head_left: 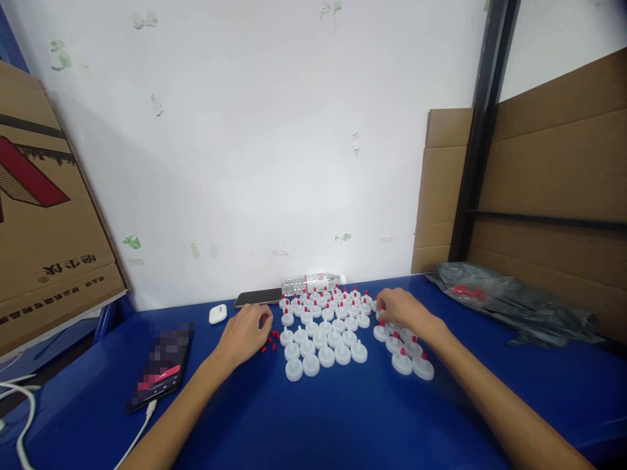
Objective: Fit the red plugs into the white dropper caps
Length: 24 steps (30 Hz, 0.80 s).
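Many white nozzle caps (326,356) stand upright in rows mid-table; the front ones have bare spouts, while the back ones wear small red tips (345,290). A second cluster of red-tipped nozzle caps (402,362) is to the right. My left hand (247,333) rests beside loose red tips (273,346), its thumb and fingers curled together; whatever they hold is hidden. Over the back of the right cluster, my right hand (401,308) has its fingers pinched downward among the caps. The hand covers what lies at its fingertips.
Behind the caps lie a clear water bottle (313,282) and a dark phone (258,297). A white earbud case (218,314) and a charging phone (162,365) are at left. A grey plastic bag (514,303) lies right. Cardboard boxes (53,215) flank the blue table (294,424).
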Each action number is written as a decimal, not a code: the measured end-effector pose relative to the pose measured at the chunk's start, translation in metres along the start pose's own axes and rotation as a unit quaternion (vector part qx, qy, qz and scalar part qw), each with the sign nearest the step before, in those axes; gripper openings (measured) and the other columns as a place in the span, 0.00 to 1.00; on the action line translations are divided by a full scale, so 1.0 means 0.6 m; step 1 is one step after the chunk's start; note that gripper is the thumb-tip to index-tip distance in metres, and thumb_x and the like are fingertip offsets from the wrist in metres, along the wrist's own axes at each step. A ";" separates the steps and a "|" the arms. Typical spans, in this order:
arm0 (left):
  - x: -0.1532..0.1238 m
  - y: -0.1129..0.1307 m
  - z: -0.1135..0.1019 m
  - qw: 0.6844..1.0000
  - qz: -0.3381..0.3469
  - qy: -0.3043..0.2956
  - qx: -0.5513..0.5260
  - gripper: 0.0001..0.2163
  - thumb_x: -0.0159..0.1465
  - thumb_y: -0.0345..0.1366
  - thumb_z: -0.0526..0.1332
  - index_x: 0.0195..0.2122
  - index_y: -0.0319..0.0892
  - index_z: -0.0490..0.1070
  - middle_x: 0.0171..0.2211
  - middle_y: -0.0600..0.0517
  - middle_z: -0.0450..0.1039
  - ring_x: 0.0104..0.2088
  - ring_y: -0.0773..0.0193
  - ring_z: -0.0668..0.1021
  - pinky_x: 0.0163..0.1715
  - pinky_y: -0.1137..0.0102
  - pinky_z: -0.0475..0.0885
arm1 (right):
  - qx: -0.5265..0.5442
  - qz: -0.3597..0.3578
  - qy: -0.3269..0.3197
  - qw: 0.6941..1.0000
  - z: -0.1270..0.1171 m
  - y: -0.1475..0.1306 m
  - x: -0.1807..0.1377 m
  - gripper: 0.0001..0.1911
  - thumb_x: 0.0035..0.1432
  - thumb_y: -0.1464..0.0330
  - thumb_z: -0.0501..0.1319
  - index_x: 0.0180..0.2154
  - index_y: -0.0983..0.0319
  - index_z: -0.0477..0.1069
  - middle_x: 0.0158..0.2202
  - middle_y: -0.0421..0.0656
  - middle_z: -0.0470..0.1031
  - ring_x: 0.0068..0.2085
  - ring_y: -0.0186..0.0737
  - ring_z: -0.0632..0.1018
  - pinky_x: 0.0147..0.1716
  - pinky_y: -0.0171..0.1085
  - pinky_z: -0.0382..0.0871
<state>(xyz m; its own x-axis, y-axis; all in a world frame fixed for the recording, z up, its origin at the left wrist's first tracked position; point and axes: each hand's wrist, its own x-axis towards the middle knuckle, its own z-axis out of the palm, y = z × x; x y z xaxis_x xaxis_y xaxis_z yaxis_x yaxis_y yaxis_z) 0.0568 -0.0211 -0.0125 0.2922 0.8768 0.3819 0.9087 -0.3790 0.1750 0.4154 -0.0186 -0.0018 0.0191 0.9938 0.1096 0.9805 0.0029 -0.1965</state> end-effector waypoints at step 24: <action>-0.041 0.115 -0.004 0.987 0.113 0.095 -0.056 0.12 0.68 0.47 0.54 0.39 0.45 0.67 0.32 0.52 0.71 0.32 0.60 0.73 0.31 0.67 0.65 | 0.072 -0.447 0.244 0.858 0.026 -0.147 -0.074 0.34 0.67 0.67 0.56 0.68 0.59 0.43 0.45 0.49 0.75 0.43 0.46 0.76 0.43 0.44 0.71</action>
<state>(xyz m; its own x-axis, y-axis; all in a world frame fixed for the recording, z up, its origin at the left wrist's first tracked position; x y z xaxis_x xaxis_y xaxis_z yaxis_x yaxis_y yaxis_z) 0.1117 -0.0694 -0.0078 0.4129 0.6981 0.5849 0.7848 -0.5986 0.1605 0.3250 -0.0611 -0.0045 -0.6134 0.4233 0.6668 0.6128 0.7876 0.0637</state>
